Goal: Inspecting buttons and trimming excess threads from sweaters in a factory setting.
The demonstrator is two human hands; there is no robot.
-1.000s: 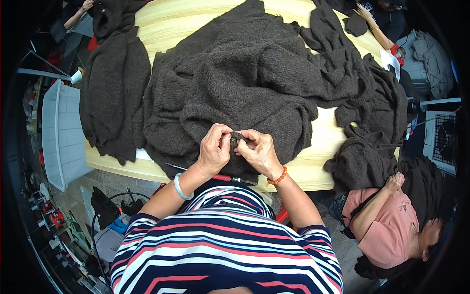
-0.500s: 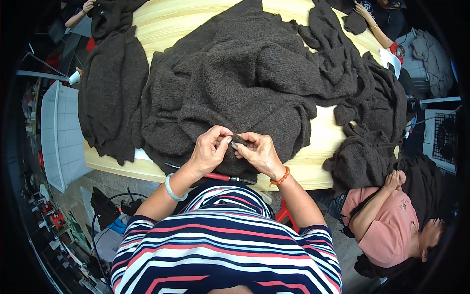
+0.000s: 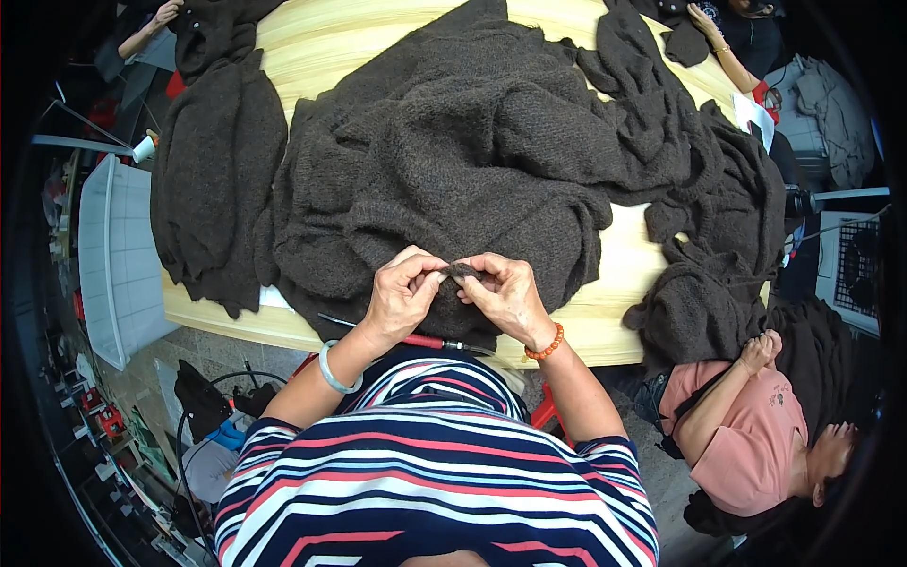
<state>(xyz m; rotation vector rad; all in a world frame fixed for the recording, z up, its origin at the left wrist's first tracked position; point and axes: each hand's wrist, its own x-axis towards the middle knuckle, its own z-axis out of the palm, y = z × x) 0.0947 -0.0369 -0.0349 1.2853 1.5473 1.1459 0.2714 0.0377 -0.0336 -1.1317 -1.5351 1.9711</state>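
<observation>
A large dark brown knitted garment (image 3: 425, 170) lies heaped across the table in front of me. At its near edge, my left hand (image 3: 402, 291) pinches a small fold of the knit between thumb and fingers. Close beside it, my right hand (image 3: 503, 291) grips the same fold, and a short bit of it shows between the two hands. The fingertips almost meet. Below my wrists, a thin tool with a red handle and metal tip (image 3: 427, 341) lies by the table edge, partly hidden by my left arm.
More dark knitted pieces lie at the left (image 3: 222, 180) and right (image 3: 699, 293) of the pale wooden table (image 3: 619, 248). A white bin (image 3: 113, 260) stands off its left side. A person in a pink top (image 3: 746, 425) sits close on my right; other people's hands work at the far corners.
My hands have shifted slightly on the knit, and the pinched fold shows a little more between them. The garment has hardly moved.
</observation>
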